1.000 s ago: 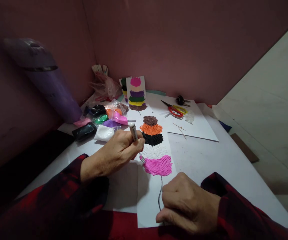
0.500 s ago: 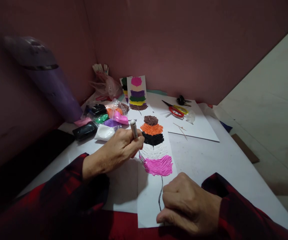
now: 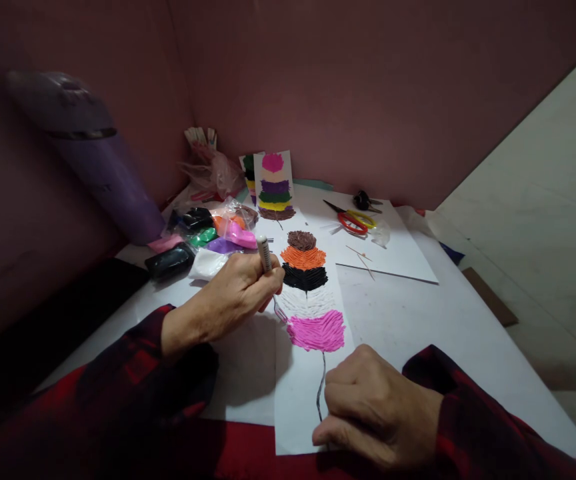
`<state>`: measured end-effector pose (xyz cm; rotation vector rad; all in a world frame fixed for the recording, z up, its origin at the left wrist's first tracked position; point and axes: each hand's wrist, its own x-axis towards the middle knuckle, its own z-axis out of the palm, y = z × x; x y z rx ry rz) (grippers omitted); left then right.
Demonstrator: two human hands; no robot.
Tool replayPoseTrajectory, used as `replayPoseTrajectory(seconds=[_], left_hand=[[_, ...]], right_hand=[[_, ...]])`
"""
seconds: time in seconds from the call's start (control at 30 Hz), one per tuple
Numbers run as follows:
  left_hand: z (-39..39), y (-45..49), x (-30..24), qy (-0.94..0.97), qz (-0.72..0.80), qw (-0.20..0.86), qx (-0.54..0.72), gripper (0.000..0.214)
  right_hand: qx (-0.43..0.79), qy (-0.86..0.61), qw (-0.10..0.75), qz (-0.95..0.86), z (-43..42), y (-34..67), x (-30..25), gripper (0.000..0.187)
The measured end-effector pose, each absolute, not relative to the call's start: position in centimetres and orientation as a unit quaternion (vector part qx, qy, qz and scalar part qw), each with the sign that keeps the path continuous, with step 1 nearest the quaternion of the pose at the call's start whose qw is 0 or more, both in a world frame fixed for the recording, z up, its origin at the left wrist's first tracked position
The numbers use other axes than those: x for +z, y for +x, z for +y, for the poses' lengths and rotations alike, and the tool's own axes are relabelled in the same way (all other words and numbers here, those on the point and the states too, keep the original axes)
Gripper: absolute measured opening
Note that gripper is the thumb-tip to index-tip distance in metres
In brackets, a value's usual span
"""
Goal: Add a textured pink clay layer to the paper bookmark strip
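Note:
My left hand (image 3: 235, 293) is closed around a small fork (image 3: 281, 312) with a pale grey handle. Its tines point down at the left edge of a ridged pink clay band (image 3: 317, 331). This band lies on a long white paper strip (image 3: 295, 400), below white, black (image 3: 307, 276), orange (image 3: 303, 257) and brown (image 3: 301, 240) clay bands. From the pink band a dark wavy stem line (image 3: 320, 393) runs down the strip. My right hand (image 3: 381, 407) rests as a fist on the strip's lower right, its thumb against the paper; nothing shows in it.
Bags of coloured clay (image 3: 218, 233) lie at the left beside a leaning purple bottle (image 3: 111, 180). A finished striped clay card (image 3: 274, 183) stands at the back. To the right are scissors (image 3: 352, 220), keys (image 3: 365, 201) and toothpicks (image 3: 363, 259) on white board.
My left hand and the fork have shifted slightly left, drawing the tines to the outer edge of the pink band. My right hand stays where it was.

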<state>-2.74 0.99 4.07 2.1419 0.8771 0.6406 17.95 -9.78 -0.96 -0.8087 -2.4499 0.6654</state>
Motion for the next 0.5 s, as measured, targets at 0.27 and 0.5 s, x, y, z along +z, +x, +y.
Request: replayPoseTrajectory(seconds=[0.27, 0.5], left_hand=[[0.58, -2.69, 4.74, 0.821, 0.336, 0.381, 0.262, 0.033], [0.29, -2.77, 4.73, 0.827, 0.316, 0.398, 0.242, 0.032]], right_hand=[[0.241, -0.302, 0.223, -0.895, -9.76, 17.96, -0.97, 0.049], [0.229, -0.299, 0.218, -0.9, -9.71, 17.93, -0.96, 0.05]])
